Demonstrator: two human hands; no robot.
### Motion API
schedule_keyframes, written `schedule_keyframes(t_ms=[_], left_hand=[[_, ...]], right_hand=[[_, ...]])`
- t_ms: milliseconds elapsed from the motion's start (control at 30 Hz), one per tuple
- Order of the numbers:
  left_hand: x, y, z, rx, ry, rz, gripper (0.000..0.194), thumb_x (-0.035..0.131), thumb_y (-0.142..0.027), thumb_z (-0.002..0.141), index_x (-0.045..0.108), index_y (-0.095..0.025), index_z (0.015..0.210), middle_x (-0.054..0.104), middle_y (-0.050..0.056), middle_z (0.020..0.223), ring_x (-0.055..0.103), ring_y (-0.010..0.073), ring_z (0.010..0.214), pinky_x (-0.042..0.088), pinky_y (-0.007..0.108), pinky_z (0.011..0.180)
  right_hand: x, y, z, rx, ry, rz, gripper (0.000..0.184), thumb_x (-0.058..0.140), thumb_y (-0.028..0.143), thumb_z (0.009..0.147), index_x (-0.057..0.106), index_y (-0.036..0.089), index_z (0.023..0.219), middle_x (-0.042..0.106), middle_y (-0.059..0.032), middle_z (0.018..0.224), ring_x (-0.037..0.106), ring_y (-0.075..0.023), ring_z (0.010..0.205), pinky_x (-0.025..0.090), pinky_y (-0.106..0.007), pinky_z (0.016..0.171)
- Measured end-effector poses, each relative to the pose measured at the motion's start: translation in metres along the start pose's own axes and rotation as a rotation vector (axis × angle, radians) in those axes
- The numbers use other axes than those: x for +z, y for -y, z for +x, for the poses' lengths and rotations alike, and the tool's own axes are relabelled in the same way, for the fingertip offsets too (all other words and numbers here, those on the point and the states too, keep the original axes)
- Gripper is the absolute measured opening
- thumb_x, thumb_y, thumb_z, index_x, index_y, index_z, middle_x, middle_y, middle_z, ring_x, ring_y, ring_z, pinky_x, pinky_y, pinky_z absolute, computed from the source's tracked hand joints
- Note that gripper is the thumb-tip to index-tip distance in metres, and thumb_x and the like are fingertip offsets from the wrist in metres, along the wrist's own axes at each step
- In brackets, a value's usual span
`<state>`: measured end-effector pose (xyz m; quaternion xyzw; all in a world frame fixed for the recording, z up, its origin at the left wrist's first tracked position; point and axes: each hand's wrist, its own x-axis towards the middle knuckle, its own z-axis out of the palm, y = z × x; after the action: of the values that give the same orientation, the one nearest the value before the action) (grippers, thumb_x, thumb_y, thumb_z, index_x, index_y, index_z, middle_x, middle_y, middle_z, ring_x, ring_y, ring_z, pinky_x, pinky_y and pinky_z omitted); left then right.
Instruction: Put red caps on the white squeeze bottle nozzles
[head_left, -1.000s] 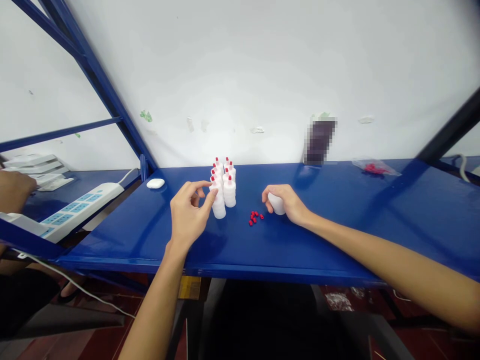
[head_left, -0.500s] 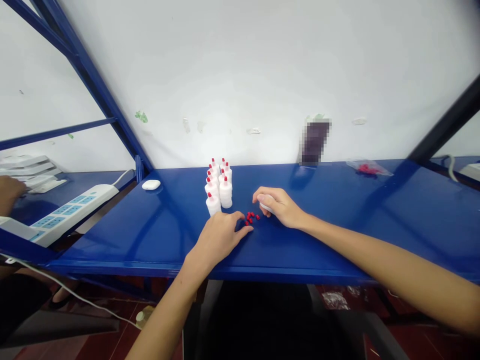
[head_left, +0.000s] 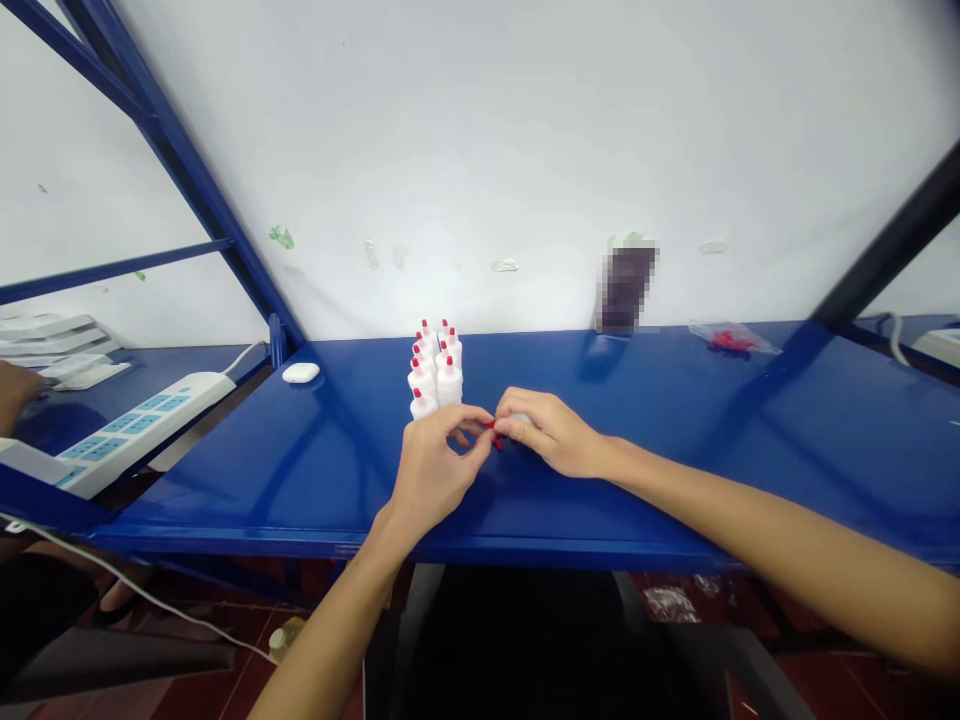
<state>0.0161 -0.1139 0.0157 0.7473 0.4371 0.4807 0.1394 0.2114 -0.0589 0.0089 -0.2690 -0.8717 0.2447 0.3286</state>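
Observation:
My left hand point(head_left: 437, 460) pinches a small red cap point(head_left: 490, 425) between thumb and fingertips. Wrapped around a small white bottle point(head_left: 520, 420) is my right hand point(head_left: 553, 432), its fingers hiding most of the bottle. The fingertips of both hands meet over the table, at the red cap. Just below them lie loose red caps point(head_left: 499, 443), partly covered by the hands. Several white squeeze bottles point(head_left: 448, 383) with red tips stand upright in two rows behind my left hand, which hides the base of the nearest ones.
The blue table point(head_left: 675, 400) runs along a white wall. A white rounded case point(head_left: 301, 373) lies at its left, and a plastic bag of red pieces point(head_left: 733, 340) at the back right. A power strip point(head_left: 142, 425) is on the left, near another person's hand point(head_left: 16, 395).
My left hand has risen from the loose caps with one in its fingertips. My right hand has moved left with the bottle, bringing both hands together.

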Motion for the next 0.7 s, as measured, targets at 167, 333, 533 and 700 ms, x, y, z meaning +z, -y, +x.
schedule_keyframes(t_ms=[167, 333, 533, 700], left_hand=[[-0.004, 0.0, 0.0, 0.005, 0.062, -0.175, 0.006, 0.068, -0.018, 0.086, 0.072, -0.019, 0.09, 0.071, 0.002, 0.084, 0.064, 0.0108, 0.07, 0.055, 0.023, 0.068], [-0.002, -0.003, -0.003, -0.004, 0.188, -0.205, 0.006, 0.067, -0.021, 0.089, 0.072, -0.018, 0.089, 0.07, 0.002, 0.082, 0.063, 0.0115, 0.072, 0.052, 0.023, 0.067], [0.004, -0.005, -0.004, 0.032, 0.205, -0.154, 0.01, 0.064, -0.025, 0.092, 0.07, -0.019, 0.09, 0.068, 0.002, 0.079, 0.06, 0.0119, 0.07, 0.049, 0.024, 0.067], [0.006, -0.005, -0.004, 0.088, 0.217, -0.126, 0.009, 0.061, -0.023, 0.094, 0.068, -0.019, 0.092, 0.069, 0.001, 0.082, 0.06, 0.0112, 0.071, 0.049, 0.023, 0.069]], right_hand=[[0.002, 0.003, -0.003, 0.054, 0.085, -0.06, 0.04, 0.041, 0.052, 0.102, 0.062, 0.019, 0.093, 0.063, -0.0012, 0.077, 0.056, -0.0154, 0.07, 0.037, -0.027, 0.068], [0.001, 0.006, -0.005, 0.016, 0.123, -0.113, 0.045, 0.041, 0.055, 0.1, 0.057, 0.019, 0.078, 0.051, 0.003, 0.066, 0.044, -0.0117, 0.059, 0.028, -0.026, 0.06], [0.0, 0.01, -0.006, 0.089, 0.138, -0.01, 0.052, 0.043, 0.059, 0.096, 0.06, 0.019, 0.069, 0.04, 0.0047, 0.057, 0.035, -0.0105, 0.055, 0.026, -0.026, 0.056], [0.001, 0.009, -0.006, 0.079, 0.145, 0.028, 0.05, 0.042, 0.057, 0.096, 0.06, 0.018, 0.071, 0.042, 0.0042, 0.059, 0.037, -0.011, 0.055, 0.027, -0.026, 0.056]])
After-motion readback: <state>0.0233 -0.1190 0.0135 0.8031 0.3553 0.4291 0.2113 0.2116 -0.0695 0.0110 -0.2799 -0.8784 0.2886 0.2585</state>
